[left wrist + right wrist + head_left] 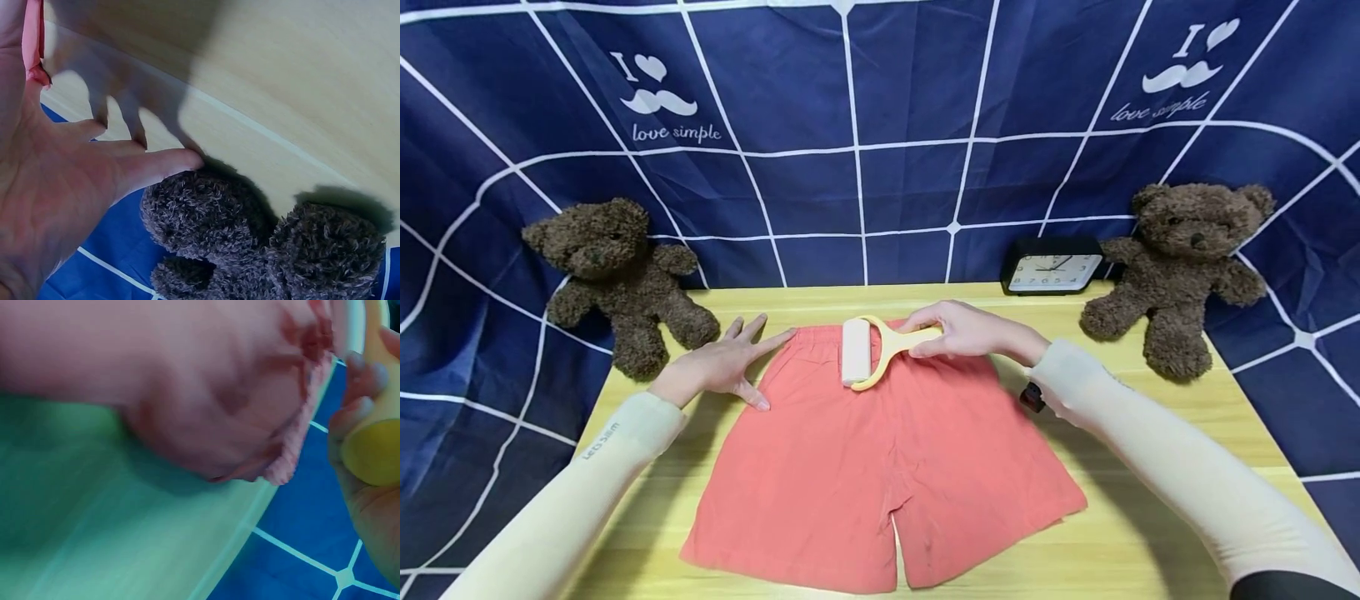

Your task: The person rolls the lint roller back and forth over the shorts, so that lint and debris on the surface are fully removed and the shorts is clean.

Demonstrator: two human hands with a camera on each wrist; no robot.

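Coral-red shorts (820, 467) lie spread on the wooden table, waistband toward the back. My left hand (726, 360) has its fingers spread at the left end of the waistband, with the thumb over the shorts' edge; in the left wrist view the same hand (69, 165) shows straight fingers near the teddy bear. My right hand (958, 329) grips the yellow handle of a lint roller (856, 352), whose pale pink-white roll lies over the waistband near its middle. In the right wrist view, fingers curl round the handle (375, 453), its rounded end facing the camera.
A brown teddy bear (625, 287) sits at the back left, another bear (1180, 275) at the back right. Beside the right one stands a black alarm clock (1052, 267). Navy cloth (910, 192) with white lines hangs behind the wooden table (647, 517).
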